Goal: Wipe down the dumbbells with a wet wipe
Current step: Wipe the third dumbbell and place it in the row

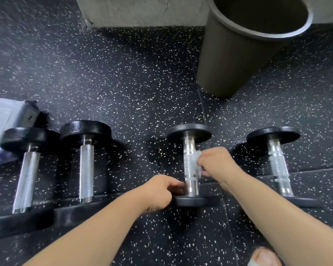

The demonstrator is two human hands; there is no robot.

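Several dumbbells with black round heads and chrome handles lie side by side on the speckled black floor. My right hand [216,163] holds a crumpled white wet wipe [197,161] against the right side of the chrome handle of the third dumbbell [188,143] from the left. My left hand [161,191] grips that dumbbell at its near end, fingers curled by the handle just above the near head. Another dumbbell [277,160] lies to the right, and two more [86,160] [27,169] lie to the left.
A pack of wet wipes [6,120] lies at the far left behind the leftmost dumbbell. A dark round bin [236,54] stands at the back right. A grey concrete wall base [142,10] runs along the back. My knee [263,256] shows at the bottom right.
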